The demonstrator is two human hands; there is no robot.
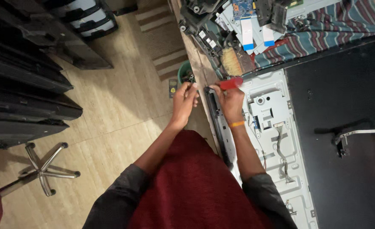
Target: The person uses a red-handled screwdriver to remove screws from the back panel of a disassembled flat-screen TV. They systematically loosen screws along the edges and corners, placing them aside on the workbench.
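Observation:
My right hand (230, 99) grips a screwdriver with a red handle (231, 83) at the near corner of a flat panel's grey metal back (276, 140). An orange band circles that wrist. My left hand (185, 99) is raised beside it, fingers pinched together near the panel's black edge strip (218, 127); what it pinches is too small to tell. A green bowl (183, 72) with small parts sits just beyond the left hand.
Circuit boards with white ribbon cables (246, 29) and a brush (230, 61) lie on a striped cloth (331, 29). A large black sheet (344, 127) covers the panel's right part. Stacked black panels (22, 85) and a chair base (43, 169) occupy the floor.

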